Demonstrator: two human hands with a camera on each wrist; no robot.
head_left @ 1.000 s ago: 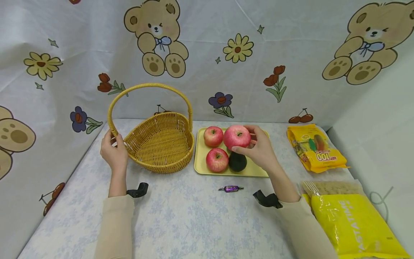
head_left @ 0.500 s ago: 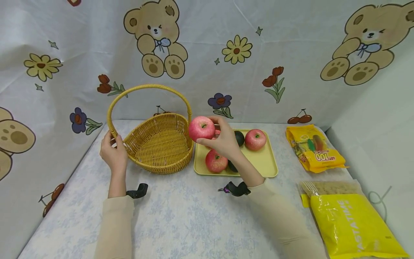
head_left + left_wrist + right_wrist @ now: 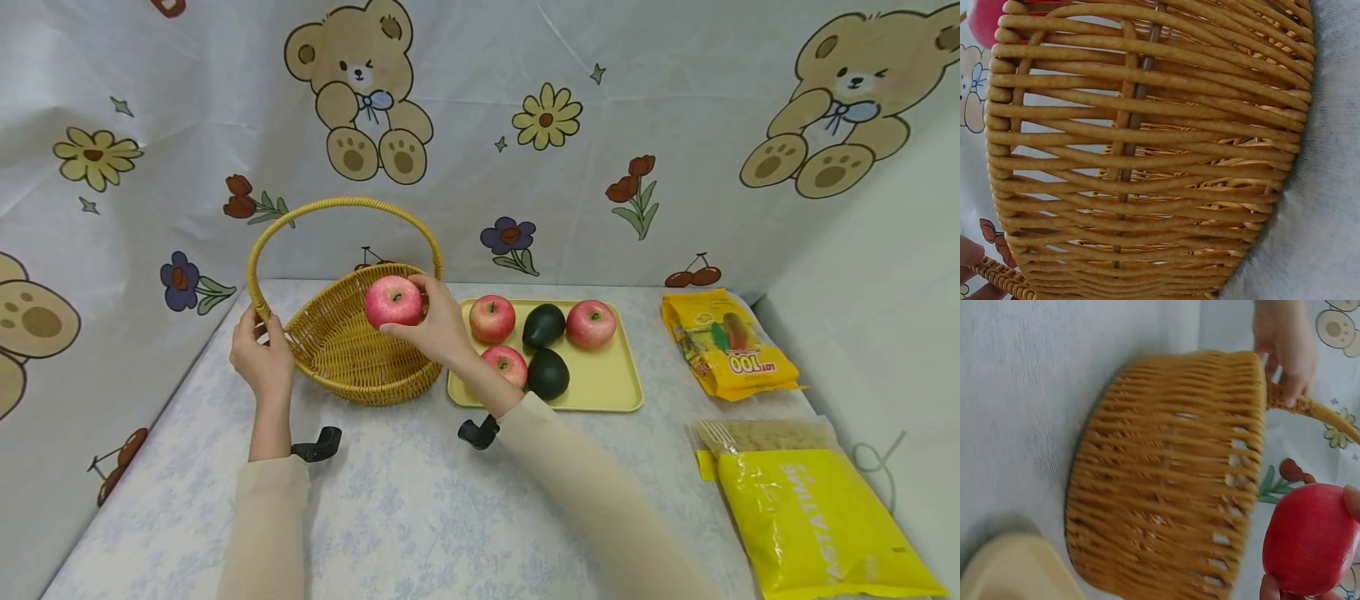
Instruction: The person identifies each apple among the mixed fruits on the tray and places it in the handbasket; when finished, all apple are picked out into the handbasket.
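A red apple (image 3: 393, 302) is gripped by my right hand (image 3: 435, 327), held in the air over the wicker basket (image 3: 352, 386). In the right wrist view the same apple (image 3: 1310, 540) shows beyond the basket's rim, thumb and fingertips at its sides. My left hand (image 3: 263, 354) holds the lower left end of the basket's tall arched handle (image 3: 347, 201). The left wrist view is mostly filled by the basket's woven side (image 3: 1147, 150). To the right, a yellow tray (image 3: 600, 387) bears several apples (image 3: 591, 324) and two dark green avocados (image 3: 549, 374); my right forearm partly covers one apple.
At the right lie a yellow snack bag (image 3: 731, 343) and, nearer, a large yellow pasta bag (image 3: 817, 517). A patterned cloth wall (image 3: 465, 167) stands behind the basket and tray. The pale tablecloth (image 3: 405, 517) spreads in front.
My right hand has carried the apple left from above the tray to over the basket, uncovering the tray's avocados and right-hand apple. The left hand stays on the handle.
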